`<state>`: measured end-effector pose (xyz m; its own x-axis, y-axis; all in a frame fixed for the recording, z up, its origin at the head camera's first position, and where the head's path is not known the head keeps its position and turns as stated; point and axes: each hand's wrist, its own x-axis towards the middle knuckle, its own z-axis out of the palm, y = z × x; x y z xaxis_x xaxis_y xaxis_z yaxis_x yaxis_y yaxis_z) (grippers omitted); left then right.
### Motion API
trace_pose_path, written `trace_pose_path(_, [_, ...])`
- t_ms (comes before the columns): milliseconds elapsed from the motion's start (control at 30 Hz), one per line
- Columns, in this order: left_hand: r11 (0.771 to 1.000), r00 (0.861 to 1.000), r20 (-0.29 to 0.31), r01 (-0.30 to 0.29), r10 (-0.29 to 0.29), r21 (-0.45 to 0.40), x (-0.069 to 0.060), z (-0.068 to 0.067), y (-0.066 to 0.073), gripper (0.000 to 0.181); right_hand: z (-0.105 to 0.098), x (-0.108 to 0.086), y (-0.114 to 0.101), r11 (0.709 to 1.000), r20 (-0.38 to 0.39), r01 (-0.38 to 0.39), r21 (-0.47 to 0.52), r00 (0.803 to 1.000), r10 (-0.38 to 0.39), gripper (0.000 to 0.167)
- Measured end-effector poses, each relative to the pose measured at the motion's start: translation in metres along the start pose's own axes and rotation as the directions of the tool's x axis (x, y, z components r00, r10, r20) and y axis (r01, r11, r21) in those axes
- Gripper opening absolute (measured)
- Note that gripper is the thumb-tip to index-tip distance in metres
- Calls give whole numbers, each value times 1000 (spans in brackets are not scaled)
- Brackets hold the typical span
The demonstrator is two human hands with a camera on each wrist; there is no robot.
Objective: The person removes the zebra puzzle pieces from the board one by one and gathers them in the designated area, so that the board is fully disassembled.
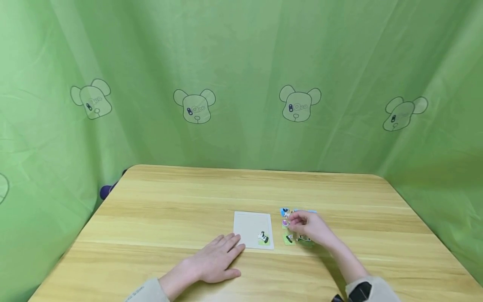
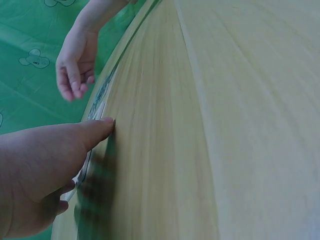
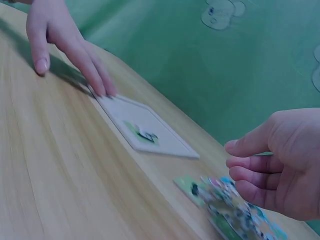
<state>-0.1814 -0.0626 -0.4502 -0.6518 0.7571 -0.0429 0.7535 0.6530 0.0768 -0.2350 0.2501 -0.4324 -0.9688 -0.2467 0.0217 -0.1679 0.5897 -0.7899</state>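
Note:
A white puzzle board (image 1: 249,226) with a raised rim lies on the table, a single green and black-and-white puzzle piece (image 1: 264,238) in its near right corner. My left hand (image 1: 216,260) lies with spread fingers, its fingertips on the board's left edge. Over the loose puzzle pieces (image 1: 289,240) to the right of the board hovers my right hand (image 1: 309,226). Its fingers are loosely bent, thumb apart from them, and in the right wrist view the right hand (image 3: 280,165) shows nothing between them. In the head view it hides part of the pieces.
The wooden table (image 1: 170,201) extends well beyond the board on all sides. A green curtain (image 1: 241,138) with bear-head outlines surrounds its far and side edges. Something purple (image 1: 106,191) shows beyond the table's left edge.

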Motion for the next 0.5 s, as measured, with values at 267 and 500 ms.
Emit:
trace_pose_path(267, [1000, 1000, 7, -22, 22, 18, 7, 1, 4, 70, 25, 13, -17, 996, 109, 89, -9, 990, -87, 25])
trace_pose_path(500, [1000, 999, 47, -27, 27, 12, 12, 3, 8, 73, 43, 21, -23, 989, 154, 143, -37, 979, -135, 24])
